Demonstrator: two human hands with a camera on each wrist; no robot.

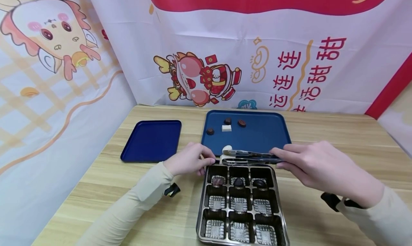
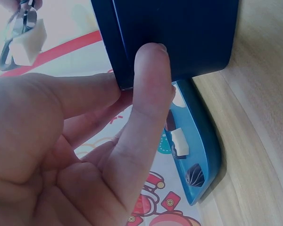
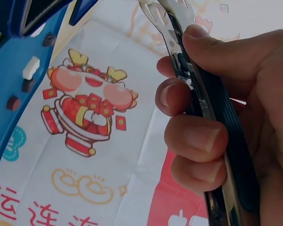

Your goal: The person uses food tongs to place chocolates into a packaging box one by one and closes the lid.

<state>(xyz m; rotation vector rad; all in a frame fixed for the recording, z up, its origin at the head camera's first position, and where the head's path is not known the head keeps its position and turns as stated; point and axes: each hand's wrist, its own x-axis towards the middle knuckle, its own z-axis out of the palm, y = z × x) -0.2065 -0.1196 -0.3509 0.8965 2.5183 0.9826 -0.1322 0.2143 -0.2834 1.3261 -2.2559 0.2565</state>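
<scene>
While the left hand pinches the far-left corner of the box, wooden table spreads beside it and right of the right hand, which grips tongs; their tips, leftward, clasp a white piece. Beyond both hands, the cloth reads 连连 and 甜甜.

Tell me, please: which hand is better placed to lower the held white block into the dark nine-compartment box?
Probably the right hand: it holds silver metal tongs gripping the block near the far edge of the box. The left hand is busy pinching the box's corner.
</scene>
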